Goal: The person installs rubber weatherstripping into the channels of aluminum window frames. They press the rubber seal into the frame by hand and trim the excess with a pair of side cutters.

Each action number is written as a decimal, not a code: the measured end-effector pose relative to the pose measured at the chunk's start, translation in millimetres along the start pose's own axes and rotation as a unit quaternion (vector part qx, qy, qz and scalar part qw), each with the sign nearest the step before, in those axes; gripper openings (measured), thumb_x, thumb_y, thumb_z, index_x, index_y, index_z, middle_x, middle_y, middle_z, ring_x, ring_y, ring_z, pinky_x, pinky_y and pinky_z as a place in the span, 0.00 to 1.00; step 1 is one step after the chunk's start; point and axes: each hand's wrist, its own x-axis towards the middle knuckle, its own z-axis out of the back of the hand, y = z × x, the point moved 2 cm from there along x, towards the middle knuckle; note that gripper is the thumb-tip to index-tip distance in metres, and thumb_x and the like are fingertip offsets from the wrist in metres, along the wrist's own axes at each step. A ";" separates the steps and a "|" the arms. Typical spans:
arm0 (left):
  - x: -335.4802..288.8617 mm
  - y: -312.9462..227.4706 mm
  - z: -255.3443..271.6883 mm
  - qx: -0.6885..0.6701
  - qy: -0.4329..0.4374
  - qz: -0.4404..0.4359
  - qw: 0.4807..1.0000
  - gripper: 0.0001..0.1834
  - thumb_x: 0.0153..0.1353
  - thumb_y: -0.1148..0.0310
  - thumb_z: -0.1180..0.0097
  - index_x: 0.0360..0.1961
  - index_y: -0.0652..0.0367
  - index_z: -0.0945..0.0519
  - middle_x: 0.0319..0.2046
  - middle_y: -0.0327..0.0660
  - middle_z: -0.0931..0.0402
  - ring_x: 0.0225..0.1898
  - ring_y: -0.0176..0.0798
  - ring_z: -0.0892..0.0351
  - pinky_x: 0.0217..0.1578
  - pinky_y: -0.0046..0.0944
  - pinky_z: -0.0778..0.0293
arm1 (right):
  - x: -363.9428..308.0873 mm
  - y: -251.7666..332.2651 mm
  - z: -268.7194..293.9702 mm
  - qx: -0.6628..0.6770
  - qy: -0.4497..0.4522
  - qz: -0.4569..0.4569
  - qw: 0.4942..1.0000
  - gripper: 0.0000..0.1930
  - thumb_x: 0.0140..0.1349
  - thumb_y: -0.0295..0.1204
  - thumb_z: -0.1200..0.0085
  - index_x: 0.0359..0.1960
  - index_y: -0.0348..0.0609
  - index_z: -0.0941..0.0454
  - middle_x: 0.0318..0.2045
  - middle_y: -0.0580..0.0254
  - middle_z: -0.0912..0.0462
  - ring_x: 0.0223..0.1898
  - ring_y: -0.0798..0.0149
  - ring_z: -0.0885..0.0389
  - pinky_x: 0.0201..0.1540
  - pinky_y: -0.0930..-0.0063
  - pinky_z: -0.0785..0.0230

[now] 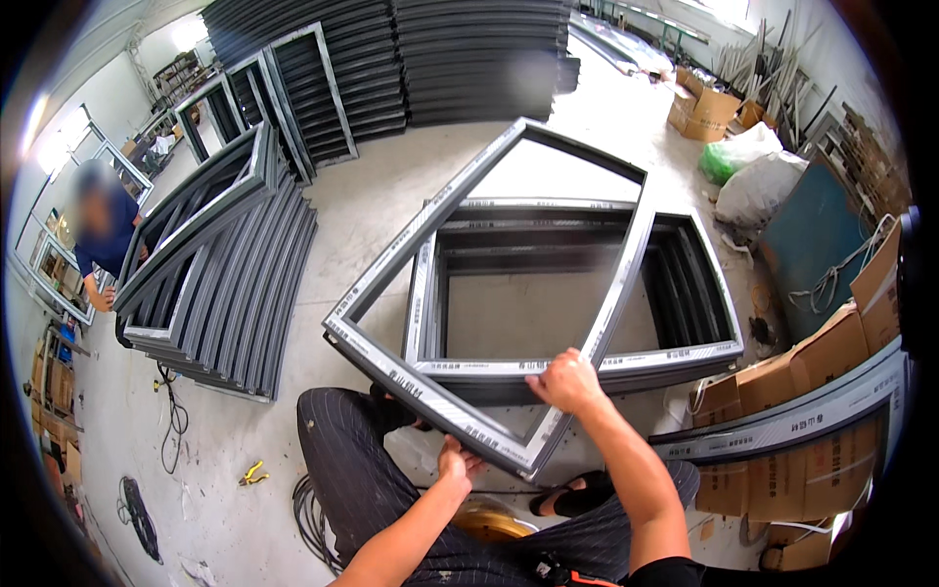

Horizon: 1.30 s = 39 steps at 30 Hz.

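A dark grey rectangular window frame (391, 377), its faces covered with white printed film, lies tilted and turned askew over a stack of similar frames (693, 350). My left hand (457, 464) is closed around its near lower edge, close to the near corner. Further up, on the right-hand bar, my right hand (569, 382) wraps its fingers over the profile. The stack beneath sits on the floor in front of my knees, and its inner opening shows through the held frame.
At the left, a person (106, 220) stands by another stack of frames (220, 303). Yellow pliers (253, 474) and coiled black cable (140, 519) lie on the floor. Cardboard boxes (773, 391) and a filmed frame piece (782, 430) stand at the right. Piled profiles (479, 59) rise behind.
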 end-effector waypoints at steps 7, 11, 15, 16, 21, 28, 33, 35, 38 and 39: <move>6.1 -31.9 55.8 0.064 0.015 -0.036 0.997 0.32 0.71 0.42 0.68 0.49 0.60 0.25 0.41 0.50 0.20 0.41 0.52 0.18 0.43 0.57 0.21 | -30.8 50.9 -32.7 0.026 -0.089 -0.062 0.994 0.26 0.62 0.47 0.52 0.11 0.45 0.20 0.14 0.60 0.22 0.24 0.56 0.21 0.40 0.64 0.34; 49.2 -64.9 83.0 -0.003 0.046 -0.045 0.998 0.27 0.71 0.46 0.64 0.52 0.57 0.25 0.46 0.49 0.20 0.44 0.53 0.18 0.47 0.57 0.24 | -20.9 79.8 -35.5 0.065 -0.195 -0.085 0.975 0.23 0.57 0.44 0.45 0.08 0.45 0.22 0.11 0.60 0.24 0.20 0.55 0.23 0.35 0.63 0.34; 59.1 -116.5 63.3 -0.036 0.095 -0.005 0.995 0.23 0.71 0.52 0.58 0.52 0.62 0.28 0.48 0.50 0.23 0.50 0.52 0.22 0.51 0.57 0.27 | -3.2 83.6 -45.5 0.043 -0.187 -0.116 0.975 0.22 0.58 0.44 0.46 0.11 0.45 0.20 0.11 0.57 0.24 0.18 0.52 0.23 0.32 0.60 0.33; 78.8 -123.4 72.8 -0.075 0.104 0.023 0.991 0.22 0.71 0.54 0.56 0.52 0.63 0.28 0.48 0.51 0.24 0.50 0.51 0.23 0.51 0.56 0.27 | 4.7 88.2 -46.6 0.040 -0.167 -0.128 0.977 0.22 0.58 0.45 0.46 0.11 0.45 0.20 0.11 0.57 0.24 0.18 0.52 0.23 0.32 0.60 0.32; 127.5 -142.6 117.4 0.064 0.010 -0.036 0.997 0.38 0.58 0.41 0.42 0.54 0.68 0.27 0.56 0.53 0.30 0.46 0.54 0.24 0.49 0.54 0.29 | 37.3 122.0 -41.5 0.031 -0.112 -0.136 0.984 0.25 0.58 0.48 0.48 0.14 0.41 0.18 0.13 0.53 0.22 0.19 0.49 0.21 0.29 0.56 0.29; 55.1 -50.9 126.9 0.037 -0.006 -0.127 0.991 0.23 0.66 0.55 0.45 0.49 0.67 0.21 0.43 0.43 0.19 0.41 0.37 0.22 0.44 0.37 0.29 | 34.3 123.5 -42.6 -0.002 -0.140 -0.128 0.982 0.24 0.58 0.45 0.47 0.13 0.40 0.19 0.14 0.51 0.22 0.19 0.47 0.21 0.29 0.56 0.30; 4.6 -28.0 127.3 0.003 0.081 -0.080 0.994 0.17 0.70 0.59 0.52 0.50 0.63 0.27 0.37 0.45 0.17 0.33 0.40 0.15 0.36 0.37 0.21 | 29.8 127.7 -38.9 0.002 -0.127 -0.137 0.982 0.23 0.60 0.46 0.50 0.17 0.40 0.18 0.17 0.50 0.20 0.23 0.47 0.20 0.31 0.55 0.29; -6.4 -33.0 134.9 0.056 0.069 -0.085 0.992 0.16 0.71 0.57 0.54 0.50 0.56 0.25 0.34 0.38 0.17 0.29 0.32 0.18 0.31 0.33 0.27 | 32.0 131.3 -41.7 -0.004 -0.120 -0.135 0.984 0.24 0.61 0.46 0.52 0.18 0.40 0.18 0.19 0.50 0.19 0.25 0.47 0.19 0.33 0.55 0.29; -36.1 -38.6 126.5 0.066 0.047 -0.055 0.995 0.14 0.71 0.58 0.55 0.50 0.52 0.24 0.30 0.34 0.17 0.27 0.29 0.20 0.27 0.31 0.30 | 29.2 126.5 -46.6 -0.009 -0.120 -0.131 0.984 0.24 0.62 0.47 0.52 0.18 0.40 0.18 0.19 0.50 0.19 0.25 0.46 0.19 0.33 0.55 0.29; -31.7 -28.9 123.5 0.045 0.042 -0.055 0.997 0.14 0.71 0.59 0.55 0.50 0.54 0.24 0.30 0.36 0.17 0.27 0.30 0.20 0.27 0.32 0.29 | 26.7 122.2 -48.9 -0.020 -0.127 -0.127 0.984 0.24 0.62 0.47 0.52 0.18 0.41 0.18 0.19 0.50 0.19 0.24 0.46 0.20 0.32 0.54 0.29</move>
